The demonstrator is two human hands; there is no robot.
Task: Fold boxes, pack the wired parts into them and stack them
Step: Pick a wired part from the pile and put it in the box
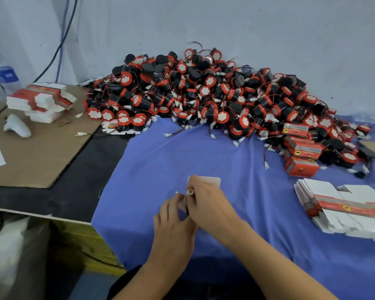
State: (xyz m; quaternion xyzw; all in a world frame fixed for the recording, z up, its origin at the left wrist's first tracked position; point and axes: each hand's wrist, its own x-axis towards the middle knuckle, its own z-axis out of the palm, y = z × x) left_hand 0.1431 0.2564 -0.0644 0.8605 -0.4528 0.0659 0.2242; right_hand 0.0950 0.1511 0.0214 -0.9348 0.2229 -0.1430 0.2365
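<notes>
Low in the centre of the frame, both hands work on one small white box [212, 179] lying on the blue cloth [204, 152] that covers the surface [78, 191]. The right hand [206, 204] curls over the box and hides most of it; only a white flap shows beyond the knuckles. The left hand [173, 217] has its fingers bent in against the near left edge, pinching white card there. Between the hands a short white plug [190, 192] and a bit of dark wire [187, 210] stick up. I cannot tell which hand holds them. The step looks like tucking a part's lead in and closing the box.

To do it well, the wire should go fully inside before the flap is pushed, or it gets trapped in the fold and stops the lid seating. Thin card creases easily, so press along the scored lines, the left hand steadying the body while the right drives the tab in.

The pile of wired parts [204, 94] fills the upper centre. Finished boxes [302, 152] sit at its right edge, and flat blanks [344, 208] wait at lower right.
</notes>
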